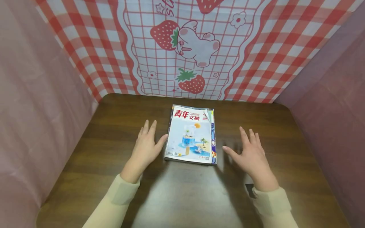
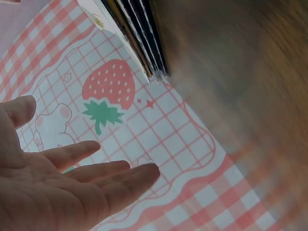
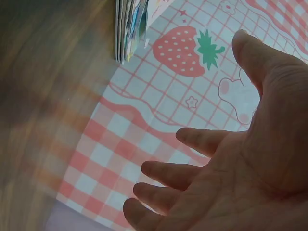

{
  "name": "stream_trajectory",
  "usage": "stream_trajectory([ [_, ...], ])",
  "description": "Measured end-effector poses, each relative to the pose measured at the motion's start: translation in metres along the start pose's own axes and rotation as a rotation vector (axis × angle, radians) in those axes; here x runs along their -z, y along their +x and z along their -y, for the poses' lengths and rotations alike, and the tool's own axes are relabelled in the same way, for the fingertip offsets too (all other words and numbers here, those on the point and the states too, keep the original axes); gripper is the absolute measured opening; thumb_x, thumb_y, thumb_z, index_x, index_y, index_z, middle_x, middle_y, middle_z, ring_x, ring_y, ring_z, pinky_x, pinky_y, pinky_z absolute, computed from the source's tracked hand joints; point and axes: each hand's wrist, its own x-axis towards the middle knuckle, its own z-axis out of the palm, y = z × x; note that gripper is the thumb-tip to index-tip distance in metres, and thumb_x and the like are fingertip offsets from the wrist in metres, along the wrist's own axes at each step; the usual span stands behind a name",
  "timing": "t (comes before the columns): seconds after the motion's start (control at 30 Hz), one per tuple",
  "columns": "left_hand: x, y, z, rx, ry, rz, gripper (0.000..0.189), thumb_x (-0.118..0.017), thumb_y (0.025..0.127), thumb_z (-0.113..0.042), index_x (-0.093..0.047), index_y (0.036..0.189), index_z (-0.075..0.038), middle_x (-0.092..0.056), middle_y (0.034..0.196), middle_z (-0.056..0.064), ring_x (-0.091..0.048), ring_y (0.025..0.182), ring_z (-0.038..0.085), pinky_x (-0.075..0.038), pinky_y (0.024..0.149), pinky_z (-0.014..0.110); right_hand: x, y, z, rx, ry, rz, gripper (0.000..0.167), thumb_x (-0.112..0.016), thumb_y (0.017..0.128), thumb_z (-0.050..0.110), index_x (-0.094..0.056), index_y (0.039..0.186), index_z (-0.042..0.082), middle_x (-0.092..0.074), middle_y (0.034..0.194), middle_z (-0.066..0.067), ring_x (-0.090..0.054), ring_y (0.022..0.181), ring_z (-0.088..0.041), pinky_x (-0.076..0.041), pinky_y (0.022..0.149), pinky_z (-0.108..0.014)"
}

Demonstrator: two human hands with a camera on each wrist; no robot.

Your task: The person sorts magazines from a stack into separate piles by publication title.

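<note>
A small stack of magazines point(image 1: 189, 136) lies at the middle of the brown table, its top cover showing red Chinese characters and a beach scene. One corner of that cover curls up at the upper right. My left hand point(image 1: 145, 147) is spread beside the stack's left edge, its thumb tip right at the edge in the head view. On the other side my right hand point(image 1: 251, 155) hovers with fingers spread, a small gap between its thumb and the stack. Both wrist views show the stack's page edges point(image 2: 139, 38) and each palm holding nothing.
The wooden table point(image 1: 114, 120) has rounded far corners. A red-and-white checked cloth with strawberries point(image 1: 191, 84) hangs behind it. Pinkish curtains point(image 1: 42, 95) stand at both sides. A small black patch point(image 1: 249, 190) shows by the right sleeve.
</note>
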Motion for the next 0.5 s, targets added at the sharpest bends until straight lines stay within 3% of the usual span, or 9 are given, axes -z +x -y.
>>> stream_trajectory([
  [0.13,-0.005,0.004,-0.002,-0.011,-0.041,0.0,0.077,-0.056,0.101,-0.05,-0.035,0.157,-0.002,-0.017,0.164,0.025,-0.035,0.137,0.053,-0.034,0.109,0.064,-0.004,0.003,0.003,-0.01,0.054,0.02,0.112,-0.058,0.088,0.074,-0.007,0.164,0.01,-0.001,0.164,-0.031,0.007,0.149,-0.048,-0.012,0.107,-0.078],
  [0.37,-0.013,0.01,-0.003,-0.031,-0.104,-0.014,0.071,-0.057,0.102,-0.043,-0.041,0.151,0.006,-0.03,0.158,0.029,-0.035,0.14,0.049,-0.028,0.114,0.059,-0.012,0.009,0.008,-0.04,0.083,0.05,0.115,-0.057,0.088,0.075,-0.002,0.163,0.008,-0.005,0.165,-0.029,-0.005,0.149,-0.049,-0.017,0.107,-0.076],
  [0.5,-0.017,0.012,-0.002,-0.016,-0.124,-0.037,0.07,-0.058,0.102,-0.039,-0.041,0.147,0.013,-0.039,0.15,0.033,-0.042,0.135,0.047,-0.034,0.112,0.055,-0.017,0.012,0.01,-0.025,0.103,0.056,0.116,-0.06,0.09,0.071,-0.001,0.162,0.002,-0.009,0.164,-0.029,-0.012,0.148,-0.05,-0.019,0.111,-0.071],
])
